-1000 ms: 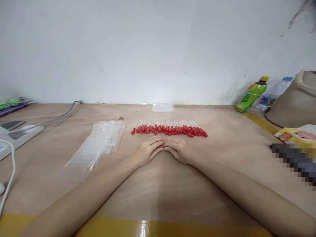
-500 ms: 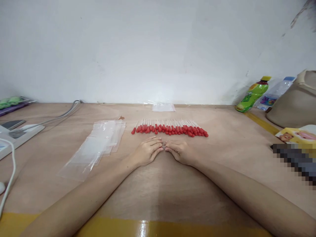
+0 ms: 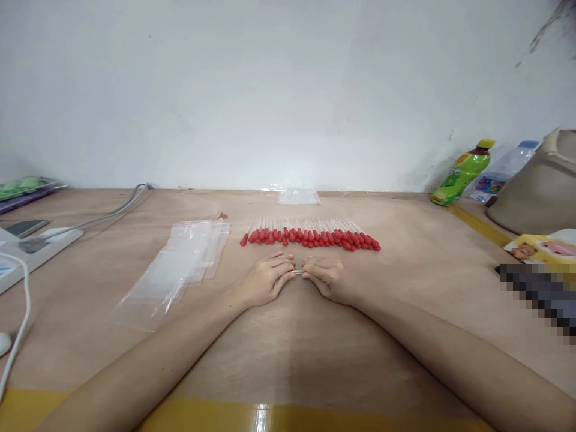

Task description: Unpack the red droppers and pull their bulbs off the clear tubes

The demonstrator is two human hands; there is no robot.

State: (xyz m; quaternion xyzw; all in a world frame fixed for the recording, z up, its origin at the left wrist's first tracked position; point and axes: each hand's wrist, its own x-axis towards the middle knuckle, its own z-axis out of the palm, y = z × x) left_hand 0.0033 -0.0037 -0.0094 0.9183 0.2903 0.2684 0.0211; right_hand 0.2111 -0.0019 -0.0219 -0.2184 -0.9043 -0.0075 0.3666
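Between my two hands, low over the table, lies a dropper (image 3: 298,272) held crosswise. Its clear thin tube shows in the gap, and a speck of red shows at the left fingertips. My left hand (image 3: 269,279) is closed on the red bulb end, which its fingers mostly cover. My right hand (image 3: 329,279) pinches the other end of the tube, hiding the tip. Just beyond both hands, a row of droppers (image 3: 310,235) lies side by side, red bulbs toward me and clear tubes toward the wall.
Overlapping clear plastic bags (image 3: 184,258) lie to the left, and another bag (image 3: 299,197) rests by the wall. A power strip (image 3: 54,243) with cables is at far left. Two bottles (image 3: 463,174), a beige bag (image 3: 526,192) and a yellow packet (image 3: 540,247) stand or lie at right.
My hands have drawn slightly apart, so more of the dropper's tube and a bit of red show between them. The view has shifted very slightly; the row of droppers stays put.
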